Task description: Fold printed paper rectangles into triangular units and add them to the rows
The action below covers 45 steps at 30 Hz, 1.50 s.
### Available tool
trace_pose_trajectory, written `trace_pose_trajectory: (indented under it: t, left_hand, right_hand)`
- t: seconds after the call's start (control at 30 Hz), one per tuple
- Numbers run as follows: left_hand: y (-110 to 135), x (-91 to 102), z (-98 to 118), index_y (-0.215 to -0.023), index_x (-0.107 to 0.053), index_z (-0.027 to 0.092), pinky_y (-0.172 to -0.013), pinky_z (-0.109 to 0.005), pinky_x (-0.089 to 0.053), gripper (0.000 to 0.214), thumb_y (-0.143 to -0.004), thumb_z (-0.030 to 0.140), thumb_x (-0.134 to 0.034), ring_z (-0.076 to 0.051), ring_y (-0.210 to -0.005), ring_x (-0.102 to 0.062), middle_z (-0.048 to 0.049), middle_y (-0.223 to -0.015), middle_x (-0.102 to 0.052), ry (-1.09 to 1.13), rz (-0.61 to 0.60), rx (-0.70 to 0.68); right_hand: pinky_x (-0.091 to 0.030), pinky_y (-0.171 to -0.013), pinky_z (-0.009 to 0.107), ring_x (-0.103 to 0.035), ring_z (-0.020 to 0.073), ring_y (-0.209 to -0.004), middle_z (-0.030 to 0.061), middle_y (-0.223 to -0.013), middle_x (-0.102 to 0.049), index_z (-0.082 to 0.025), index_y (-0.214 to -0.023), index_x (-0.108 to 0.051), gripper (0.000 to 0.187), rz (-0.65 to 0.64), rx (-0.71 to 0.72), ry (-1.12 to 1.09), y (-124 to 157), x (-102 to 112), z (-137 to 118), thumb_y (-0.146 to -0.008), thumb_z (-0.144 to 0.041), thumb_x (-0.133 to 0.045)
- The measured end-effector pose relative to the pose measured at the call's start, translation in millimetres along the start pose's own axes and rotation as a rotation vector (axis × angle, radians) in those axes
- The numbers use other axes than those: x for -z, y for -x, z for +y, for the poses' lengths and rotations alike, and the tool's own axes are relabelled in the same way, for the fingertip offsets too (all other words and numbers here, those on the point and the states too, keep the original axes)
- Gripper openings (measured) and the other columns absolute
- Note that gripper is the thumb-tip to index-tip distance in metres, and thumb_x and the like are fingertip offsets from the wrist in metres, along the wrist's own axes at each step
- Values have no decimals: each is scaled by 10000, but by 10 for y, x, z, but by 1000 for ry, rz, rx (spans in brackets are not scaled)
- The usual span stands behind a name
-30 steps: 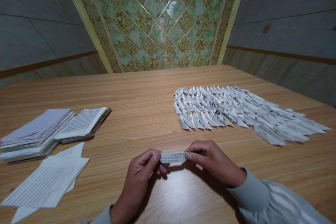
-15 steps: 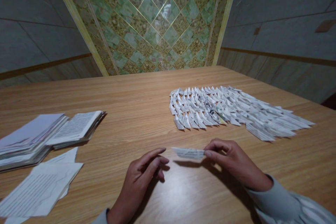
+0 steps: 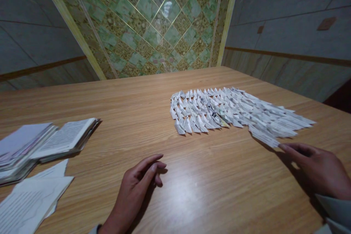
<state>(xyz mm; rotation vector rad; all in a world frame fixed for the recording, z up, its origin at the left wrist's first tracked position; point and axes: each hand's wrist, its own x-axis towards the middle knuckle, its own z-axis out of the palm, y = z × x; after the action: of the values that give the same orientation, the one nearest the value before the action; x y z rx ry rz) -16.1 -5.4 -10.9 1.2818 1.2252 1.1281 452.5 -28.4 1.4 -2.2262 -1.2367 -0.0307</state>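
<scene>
Right grip (image 3: 315,166): pinching folded paper (image 3: 263,137) | narrow, pale, faintly printed | left grip (image 3: 138,182): loosely parted

We note folded papers (image 3: 233,108) in greyish white, flecked with dark print. Loose sheets (image 3: 30,197): off-white, lined with dark text. Table (image 3: 109,106): honey-brown, streaky wood grain. Far wall (image 3: 153,18): green and mottled brown diamonds, gold-lined. We log the right sleeve (image 3: 333,206) as grey-blue.

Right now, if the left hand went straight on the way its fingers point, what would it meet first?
Likely the near edge of the folded papers, across the wooden table; how high the left hand sits is unclear, so it might pass above them.
</scene>
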Motion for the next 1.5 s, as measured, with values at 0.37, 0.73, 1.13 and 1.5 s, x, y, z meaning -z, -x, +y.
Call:
trace_pose_trajectory:
  t: [0.37, 0.73, 1.13, 1.5]
  left_hand:
    - [11, 22, 1, -1097, -720, 157, -650, -297, -541, 307, -888, 371, -651, -187, -669, -679, -100, -853, -762, -15, -14, -8]
    - [6, 34, -10, -1095, -722, 158, -644, -298, -541, 280, -909, 340, -618, -179, -642, -679, -102, -863, -768, -57, -45, -28]
    - [-13, 13, 19, -1041, -742, 148, -607, -293, -533, 269, -885, 334, -627, -179, -617, -666, -113, -819, -780, -56, -35, -52]
    - [-11, 24, 6, -1047, -741, 146, -632, -303, -541, 279, -896, 346, -618, -197, -648, -694, -102, -775, -771, -72, -35, -61]
  right_hand:
    - [-467, -698, 387, -694, 368, -882, 133, -876, -780, -214, -812, -789, 496, -67, -51, 73, -73, -156, -242, -686, -610, -518]
    - [-434, -649, 355, -685, 342, -863, 149, -934, -774, -200, -873, -791, 574, -111, -20, 223, -11, -144, -280, -778, -656, -457]
    - [-391, -600, 343, -654, 313, -770, 100, -859, -731, -254, -821, -686, 502, -40, 65, 348, 0, -136, -370, -728, -701, -478]
    - [-400, -664, 332, -672, 305, -849, 129, -910, -761, -218, -868, -773, 357, -207, 83, 229, -99, -105, -276, -846, -501, -556]
